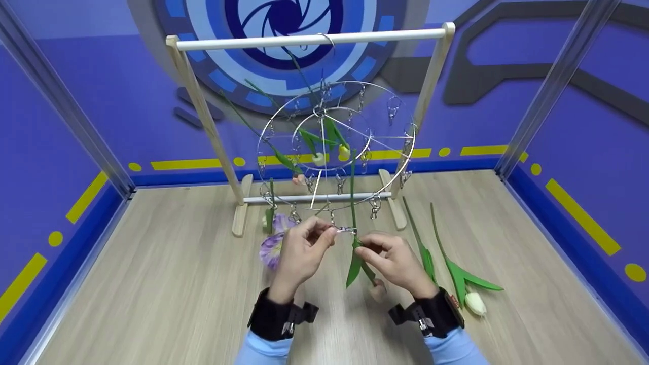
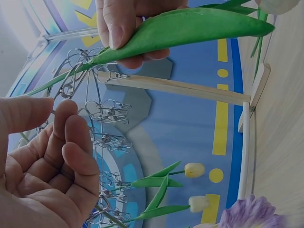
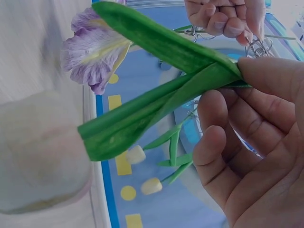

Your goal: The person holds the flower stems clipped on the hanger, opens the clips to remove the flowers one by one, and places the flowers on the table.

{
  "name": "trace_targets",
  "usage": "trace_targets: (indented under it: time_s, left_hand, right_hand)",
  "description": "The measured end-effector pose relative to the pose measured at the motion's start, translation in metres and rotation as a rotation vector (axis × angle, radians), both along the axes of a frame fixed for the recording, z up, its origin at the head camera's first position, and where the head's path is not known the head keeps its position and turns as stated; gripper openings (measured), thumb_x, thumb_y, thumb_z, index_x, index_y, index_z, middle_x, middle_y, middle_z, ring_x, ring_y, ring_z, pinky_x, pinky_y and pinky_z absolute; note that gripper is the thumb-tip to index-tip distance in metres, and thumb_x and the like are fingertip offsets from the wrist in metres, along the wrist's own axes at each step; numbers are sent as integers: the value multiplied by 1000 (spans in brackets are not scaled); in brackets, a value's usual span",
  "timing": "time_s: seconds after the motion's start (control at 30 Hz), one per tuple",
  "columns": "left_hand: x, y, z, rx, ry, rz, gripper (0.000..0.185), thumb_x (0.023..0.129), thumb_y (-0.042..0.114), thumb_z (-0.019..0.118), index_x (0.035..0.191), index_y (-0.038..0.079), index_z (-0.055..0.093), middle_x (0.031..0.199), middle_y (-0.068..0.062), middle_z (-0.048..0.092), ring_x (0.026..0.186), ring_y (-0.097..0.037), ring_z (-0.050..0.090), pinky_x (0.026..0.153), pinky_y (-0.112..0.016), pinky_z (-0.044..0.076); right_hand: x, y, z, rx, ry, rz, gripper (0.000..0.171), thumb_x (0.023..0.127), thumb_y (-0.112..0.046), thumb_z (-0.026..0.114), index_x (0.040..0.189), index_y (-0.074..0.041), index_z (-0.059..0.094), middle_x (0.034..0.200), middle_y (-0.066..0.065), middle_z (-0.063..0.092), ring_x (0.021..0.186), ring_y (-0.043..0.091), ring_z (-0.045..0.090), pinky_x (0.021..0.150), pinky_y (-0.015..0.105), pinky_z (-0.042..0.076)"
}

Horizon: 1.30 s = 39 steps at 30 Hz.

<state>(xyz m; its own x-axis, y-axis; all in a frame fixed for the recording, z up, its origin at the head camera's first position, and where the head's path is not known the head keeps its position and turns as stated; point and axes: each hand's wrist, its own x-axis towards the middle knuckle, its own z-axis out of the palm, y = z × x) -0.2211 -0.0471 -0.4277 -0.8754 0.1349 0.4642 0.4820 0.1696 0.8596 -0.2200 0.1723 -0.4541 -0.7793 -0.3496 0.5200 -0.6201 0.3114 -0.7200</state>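
Note:
My left hand (image 1: 302, 252) pinches a wire clip (image 1: 346, 230) at the near edge of a round metal clip hanger (image 1: 323, 137). In my right hand (image 1: 393, 258), thumb and fingers grip a pale pink tulip (image 1: 377, 289) at the base of its green leaves (image 3: 161, 107). Its bloom hangs downward and its stem rises past the hanger's rim. The left wrist view shows that stem crossing the clip (image 2: 69, 86), close to the left fingertips. A yellow tulip (image 1: 344, 152), a white tulip (image 1: 318, 159) and a purple flower (image 1: 272, 251) hang upside down from the hanger.
A wooden rack (image 1: 309, 41) with a white crossbar carries the hanger. To the right on the table lie a white tulip (image 1: 475, 303) and another leafy stem (image 1: 427, 261), partly hidden behind my right hand. Several unused clips dangle around the ring. Blue panels (image 1: 573, 152) enclose the table.

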Motion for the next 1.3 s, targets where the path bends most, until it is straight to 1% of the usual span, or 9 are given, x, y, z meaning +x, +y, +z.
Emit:
trace_targets:
  time_s: [0.23, 0.4, 0.6, 0.77, 0.93, 1.1, 1.3]
  left_hand:
    - [0, -1, 0, -4, 28, 8, 12, 98, 11, 70, 89, 4, 72, 74, -5, 70, 63, -8, 57, 58, -20, 43]
    - [-1, -1, -1, -2, 28, 9, 12, 98, 11, 70, 89, 3, 71, 75, -6, 70, 64, -8, 57, 58, -20, 44]
    - [0, -1, -1, -10, 19, 23, 11, 98, 11, 70, 90, 3, 70, 75, -6, 70, 64, -9, 57, 59, -20, 44]
    - [0, -1, 0, -7, 4, 31, 12, 97, 11, 71, 91, 2, 70, 77, -6, 70, 67, -10, 59, 61, -20, 45]
    - [1, -1, 1, -17, -13, 65, 12, 97, 13, 72, 93, 1, 70, 80, -5, 69, 70, -10, 60, 64, -21, 47]
    - [1, -1, 2, -7, -30, 98, 13, 96, 14, 72, 93, 1, 69, 82, -5, 68, 73, -12, 59, 65, -22, 48]
    - [1, -1, 2, 6, -53, 110, 14, 97, 15, 72, 94, 2, 69, 83, -6, 68, 74, -14, 60, 66, -22, 48]
  right_hand:
    - [0, 3, 2, -5, -11, -6, 4, 96, -4, 70, 97, -5, 74, 84, 5, 70, 72, 4, 57, 63, 23, 49]
    - [0, 4, 4, -8, -17, 3, 4, 96, -3, 70, 97, -5, 74, 85, 6, 70, 72, 4, 58, 63, 23, 50]
    - [-1, 4, 3, -4, -4, 1, 4, 95, 0, 70, 96, -3, 73, 83, 7, 69, 72, 4, 57, 63, 22, 49]
    - [0, 6, 4, 5, -17, -15, 5, 96, -3, 71, 99, -4, 75, 87, 5, 72, 71, 3, 57, 62, 23, 50]
    - [0, 9, 5, 29, -21, -28, 7, 96, -4, 71, 101, -3, 75, 89, 6, 73, 72, 2, 58, 62, 25, 52]
    - [1, 11, 6, 44, 1, -23, 7, 95, -4, 72, 100, -4, 76, 89, 5, 73, 73, 2, 58, 63, 23, 51]
    - [0, 13, 9, 40, 24, -24, 6, 95, -3, 72, 98, -5, 76, 89, 4, 73, 73, 3, 59, 63, 23, 52]
